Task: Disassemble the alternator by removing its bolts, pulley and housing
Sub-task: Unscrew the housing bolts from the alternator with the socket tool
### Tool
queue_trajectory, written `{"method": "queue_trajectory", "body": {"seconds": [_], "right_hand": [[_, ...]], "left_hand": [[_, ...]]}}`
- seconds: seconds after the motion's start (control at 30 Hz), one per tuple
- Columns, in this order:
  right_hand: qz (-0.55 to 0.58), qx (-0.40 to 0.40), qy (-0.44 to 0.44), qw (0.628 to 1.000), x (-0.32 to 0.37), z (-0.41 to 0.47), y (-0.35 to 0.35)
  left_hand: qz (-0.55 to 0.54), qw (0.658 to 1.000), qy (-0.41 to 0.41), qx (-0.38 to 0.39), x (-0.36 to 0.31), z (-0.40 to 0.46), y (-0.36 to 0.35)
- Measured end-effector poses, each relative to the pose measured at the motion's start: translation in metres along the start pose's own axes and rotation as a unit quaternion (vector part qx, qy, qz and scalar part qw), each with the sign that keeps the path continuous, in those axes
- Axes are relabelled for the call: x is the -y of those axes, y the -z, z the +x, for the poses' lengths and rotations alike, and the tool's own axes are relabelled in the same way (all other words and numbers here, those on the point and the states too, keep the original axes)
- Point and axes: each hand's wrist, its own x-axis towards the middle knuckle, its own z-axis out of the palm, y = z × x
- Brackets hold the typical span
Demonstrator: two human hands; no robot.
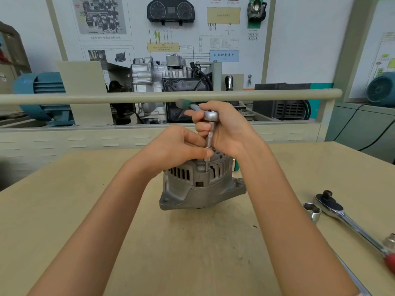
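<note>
right hand [222, 127] grips the ratchet [210, 116], left hand [181, 146] pinches its extension [208, 139]; tilting could slip the socket off the alternator [201, 184] bolt.

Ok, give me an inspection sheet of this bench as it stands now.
Surface: tan table, scuffed and dusty.
Job's things: alternator standing on the table; small ratchet with its extension set down into the housing.
Clutter: large ratchet, loose socket beside it.
Grips: right hand holds the small ratchet's head; left hand pinches the extension.
Cables: black leads at far right.
Surroundings: training board, gearbox display, blue motor.
</note>
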Motion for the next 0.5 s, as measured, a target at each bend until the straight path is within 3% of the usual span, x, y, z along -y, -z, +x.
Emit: {"method": "queue_trajectory", "body": {"seconds": [0.1,0.27,0.33,0.4,0.5], "right_hand": [[-0.029,-0.014,0.01,0.999,0.001,0.0,-0.004],[-0.005,-0.205,0.078,0.976,-0.008,0.004,-0.019],[0.009,-0.238,0.093,0.967,-0.012,0.007,-0.022],[0.026,-0.235,0.077,0.969,-0.011,0.006,-0.021],[0.045,-0.166,0.035,0.984,-0.004,0.002,-0.015]], "left_hand": [[-0.009,1.0,0.004,-0.007,-0.001,-0.001,-0.002],[0.022,0.998,0.011,-0.065,0.001,0.002,-0.008],[0.047,0.995,0.009,-0.084,0.001,0.003,-0.01],[0.054,0.995,0.009,-0.08,0.001,0.003,-0.011],[0.02,0.999,0.007,-0.042,0.002,0.001,-0.007]]}}
